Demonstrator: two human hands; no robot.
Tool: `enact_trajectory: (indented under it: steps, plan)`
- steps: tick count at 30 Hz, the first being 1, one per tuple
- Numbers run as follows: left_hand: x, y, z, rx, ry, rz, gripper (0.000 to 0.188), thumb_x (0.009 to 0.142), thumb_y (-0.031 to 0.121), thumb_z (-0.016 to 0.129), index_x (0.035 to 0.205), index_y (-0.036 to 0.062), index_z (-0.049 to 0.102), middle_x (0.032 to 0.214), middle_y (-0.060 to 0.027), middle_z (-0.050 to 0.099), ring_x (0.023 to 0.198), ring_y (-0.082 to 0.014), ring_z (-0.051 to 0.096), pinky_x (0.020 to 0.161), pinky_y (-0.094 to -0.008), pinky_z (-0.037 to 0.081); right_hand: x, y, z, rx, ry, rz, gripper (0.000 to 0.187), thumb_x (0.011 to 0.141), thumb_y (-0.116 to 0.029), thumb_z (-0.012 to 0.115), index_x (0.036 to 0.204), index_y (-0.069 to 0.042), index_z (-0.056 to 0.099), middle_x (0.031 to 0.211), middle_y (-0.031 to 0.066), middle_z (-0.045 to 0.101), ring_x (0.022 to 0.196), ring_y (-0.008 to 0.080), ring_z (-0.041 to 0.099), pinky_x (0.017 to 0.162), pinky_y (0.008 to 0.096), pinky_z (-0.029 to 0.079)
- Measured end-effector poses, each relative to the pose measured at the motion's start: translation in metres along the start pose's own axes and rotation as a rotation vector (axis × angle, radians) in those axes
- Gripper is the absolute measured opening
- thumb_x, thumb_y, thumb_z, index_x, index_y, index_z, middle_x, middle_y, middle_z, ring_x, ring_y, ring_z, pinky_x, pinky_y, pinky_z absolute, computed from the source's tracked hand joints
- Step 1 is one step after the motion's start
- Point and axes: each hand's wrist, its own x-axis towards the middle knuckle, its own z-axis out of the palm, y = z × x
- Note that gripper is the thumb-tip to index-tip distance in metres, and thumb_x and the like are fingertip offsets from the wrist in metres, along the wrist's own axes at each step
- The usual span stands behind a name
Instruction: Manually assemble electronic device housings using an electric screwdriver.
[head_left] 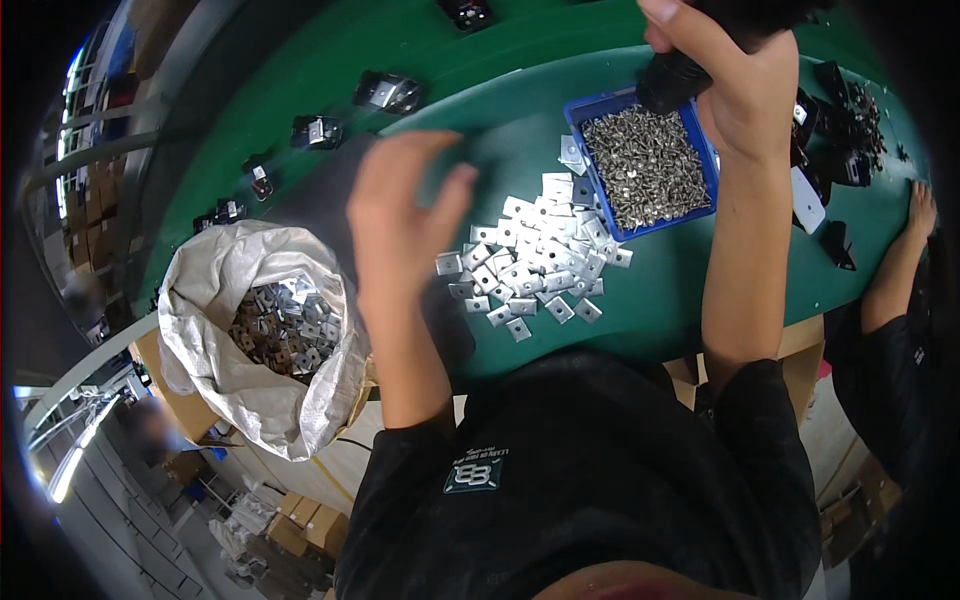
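From the head view, the left hand [400, 215] hangs open and empty, fingers spread, just left of the plates [530, 262] heaped on the green table [690, 285]; the heap runs from near that hand up and right toward the blue tray [700, 150] of screws. The right hand [735, 80] is closed round a black tool [675, 75] over the tray's far edge, farther from the heap. A sack [215, 300] of more plates sits well left.

The green-topped desk [640, 310] carries a loose heap of square silver metal plates [535, 262], a blue plastic tray of small metal screws [645, 165], and black metal brackets [388, 92] along its far edge.
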Motion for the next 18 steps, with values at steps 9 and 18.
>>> enact_trajectory:
  steps: [9,18]
  plan:
    - [-0.012,0.017,0.021,-0.189,-0.557,-0.146,0.03,0.075,0.014,0.078,0.1,0.0025,0.067,0.098,-0.0121,0.062,0.083,-0.0305,0.063,0.072,-0.0377,0.052,0.003,-0.045,0.071,-1.138,0.392,0.109,0.042,0.079,-0.01,0.068,0.116,0.003,0.055,0.071,0.0035,0.059,0.057,0.0121,0.054,0.057,0.0255,0.045]
    - [-0.034,0.012,0.015,0.024,-0.376,-0.297,0.032,0.078,0.028,0.079,0.086,0.0,0.064,0.078,-0.0143,0.063,0.068,-0.0295,0.065,0.061,-0.0366,0.052,0.003,-0.046,0.083,-1.157,0.308,0.152,0.045,0.082,-0.012,0.065,0.12,0.005,0.053,0.071,0.004,0.059,0.057,0.0119,0.054,0.058,0.0262,0.047]
